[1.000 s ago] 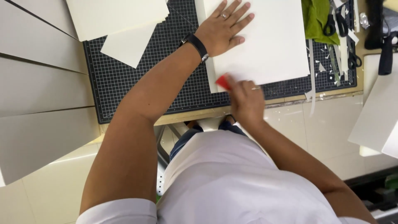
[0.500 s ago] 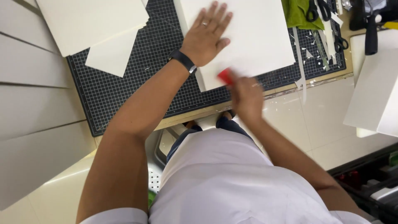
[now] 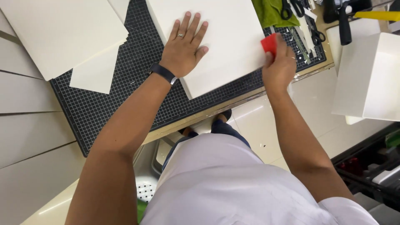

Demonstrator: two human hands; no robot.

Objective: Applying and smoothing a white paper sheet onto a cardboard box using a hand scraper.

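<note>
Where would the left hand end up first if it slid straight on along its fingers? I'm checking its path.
The left hand lies flat on the white board, fingers pointing up-frame. Only more board lies ahead until the frame's top edge.

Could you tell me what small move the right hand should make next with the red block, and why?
Probably draw the red block along the white board's right edge. The right hand has it in its grip at that edge, and the left hand lies flat on the board, steadying it on the cutting mat.

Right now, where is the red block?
Head view, upper right: the red block is in the right hand, at the right edge of the white board.
</note>
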